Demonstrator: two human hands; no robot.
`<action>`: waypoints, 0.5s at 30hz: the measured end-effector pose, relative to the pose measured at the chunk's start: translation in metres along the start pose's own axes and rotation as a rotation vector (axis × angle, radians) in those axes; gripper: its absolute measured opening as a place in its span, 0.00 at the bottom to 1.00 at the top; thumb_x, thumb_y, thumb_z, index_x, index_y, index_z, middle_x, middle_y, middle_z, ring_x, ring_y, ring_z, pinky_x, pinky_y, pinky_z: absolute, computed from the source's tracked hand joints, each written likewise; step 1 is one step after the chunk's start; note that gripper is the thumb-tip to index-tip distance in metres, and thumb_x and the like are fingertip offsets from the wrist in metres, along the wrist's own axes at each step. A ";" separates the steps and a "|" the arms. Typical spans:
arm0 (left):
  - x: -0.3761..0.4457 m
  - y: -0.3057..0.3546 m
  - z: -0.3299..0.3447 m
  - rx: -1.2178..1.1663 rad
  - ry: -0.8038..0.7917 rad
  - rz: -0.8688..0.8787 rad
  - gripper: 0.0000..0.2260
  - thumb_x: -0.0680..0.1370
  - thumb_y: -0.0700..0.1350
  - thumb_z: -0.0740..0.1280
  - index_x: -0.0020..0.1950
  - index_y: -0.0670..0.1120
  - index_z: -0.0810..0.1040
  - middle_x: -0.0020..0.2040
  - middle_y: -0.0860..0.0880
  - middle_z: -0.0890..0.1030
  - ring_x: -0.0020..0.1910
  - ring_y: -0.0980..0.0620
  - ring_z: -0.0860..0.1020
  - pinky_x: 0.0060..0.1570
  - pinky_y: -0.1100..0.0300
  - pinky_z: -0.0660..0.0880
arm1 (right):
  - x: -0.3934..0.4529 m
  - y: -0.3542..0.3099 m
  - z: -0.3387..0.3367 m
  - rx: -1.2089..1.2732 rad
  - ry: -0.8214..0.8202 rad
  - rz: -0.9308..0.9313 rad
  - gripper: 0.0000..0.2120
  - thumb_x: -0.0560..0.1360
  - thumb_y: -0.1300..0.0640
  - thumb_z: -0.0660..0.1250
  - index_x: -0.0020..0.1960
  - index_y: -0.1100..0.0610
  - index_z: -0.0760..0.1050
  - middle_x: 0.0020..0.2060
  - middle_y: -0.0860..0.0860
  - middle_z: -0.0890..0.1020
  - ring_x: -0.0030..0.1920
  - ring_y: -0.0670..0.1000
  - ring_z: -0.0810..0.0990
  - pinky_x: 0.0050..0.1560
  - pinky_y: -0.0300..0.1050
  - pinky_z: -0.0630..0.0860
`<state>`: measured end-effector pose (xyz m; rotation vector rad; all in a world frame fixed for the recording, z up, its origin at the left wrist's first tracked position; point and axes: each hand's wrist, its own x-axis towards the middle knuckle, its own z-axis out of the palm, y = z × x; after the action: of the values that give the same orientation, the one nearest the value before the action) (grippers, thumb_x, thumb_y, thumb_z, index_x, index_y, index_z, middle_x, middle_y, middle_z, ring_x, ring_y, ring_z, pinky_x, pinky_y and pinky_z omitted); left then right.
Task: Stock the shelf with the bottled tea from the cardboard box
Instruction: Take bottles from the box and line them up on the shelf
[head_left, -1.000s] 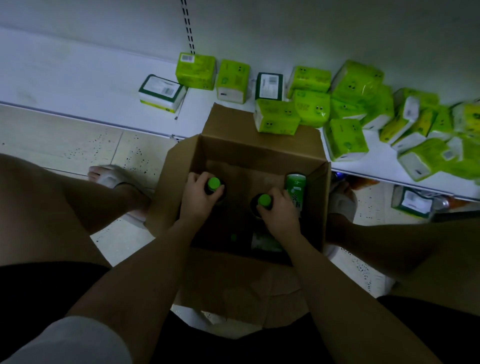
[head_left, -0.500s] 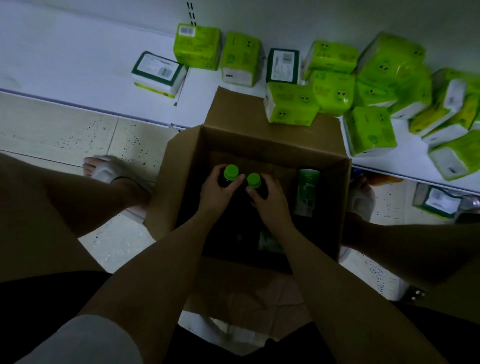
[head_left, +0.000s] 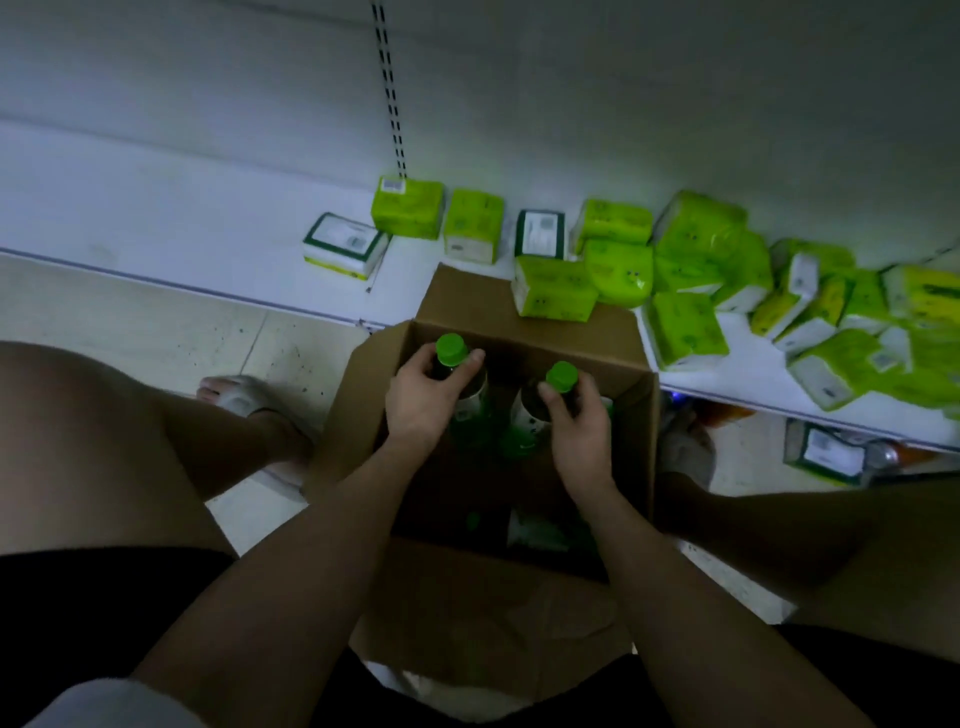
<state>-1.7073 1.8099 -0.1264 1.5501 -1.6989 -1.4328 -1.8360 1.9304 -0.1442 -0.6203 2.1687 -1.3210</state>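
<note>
Left hand (head_left: 423, 397) has its grip closed around the neck of one bottled tea (head_left: 460, 382); right hand (head_left: 574, 421) grips a second bottle (head_left: 540, 402) likewise. Both bottles are inside the open cardboard box (head_left: 519, 306), at its far side beside the shelf (head_left: 208, 218) front edge. More bottles apparently lie in the box's dark bottom.

Your box (head_left: 519, 613) sits on the floor (head_left: 156, 322) btwn your legs, w/ the shelf (head_left: 182, 218) right behind it; packs (head_left: 685, 254) piled on the shelf's right half, two bottles (head_left: 470, 400) in the box.

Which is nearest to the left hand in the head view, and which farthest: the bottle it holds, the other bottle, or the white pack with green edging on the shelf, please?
1. Left bottle, gripped by the left hand.
2. Right bottle, in the right hand.
3. White pack with green edging, beyond on the shelf.
</note>
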 end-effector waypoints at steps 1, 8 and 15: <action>-0.003 0.012 -0.004 0.001 0.028 0.010 0.26 0.65 0.69 0.68 0.55 0.55 0.80 0.52 0.55 0.84 0.53 0.54 0.80 0.56 0.51 0.77 | 0.001 -0.011 -0.004 0.022 0.021 -0.019 0.18 0.75 0.41 0.63 0.60 0.49 0.74 0.56 0.48 0.81 0.59 0.49 0.77 0.62 0.56 0.74; -0.021 0.119 -0.044 -0.245 0.084 0.324 0.15 0.70 0.58 0.72 0.51 0.51 0.82 0.48 0.51 0.84 0.50 0.53 0.82 0.54 0.53 0.79 | -0.009 -0.120 -0.049 0.155 0.095 -0.249 0.18 0.79 0.45 0.60 0.64 0.54 0.70 0.57 0.47 0.77 0.59 0.42 0.75 0.63 0.47 0.70; -0.053 0.237 -0.109 -0.271 -0.039 0.669 0.03 0.74 0.48 0.72 0.40 0.53 0.82 0.35 0.59 0.84 0.38 0.65 0.80 0.42 0.71 0.76 | -0.028 -0.234 -0.109 0.247 0.211 -0.548 0.04 0.81 0.53 0.58 0.52 0.44 0.70 0.45 0.36 0.74 0.45 0.25 0.72 0.47 0.21 0.65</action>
<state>-1.7107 1.7772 0.1377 0.7077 -1.7236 -1.2589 -1.8581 1.9219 0.1142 -1.0622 2.0168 -1.9812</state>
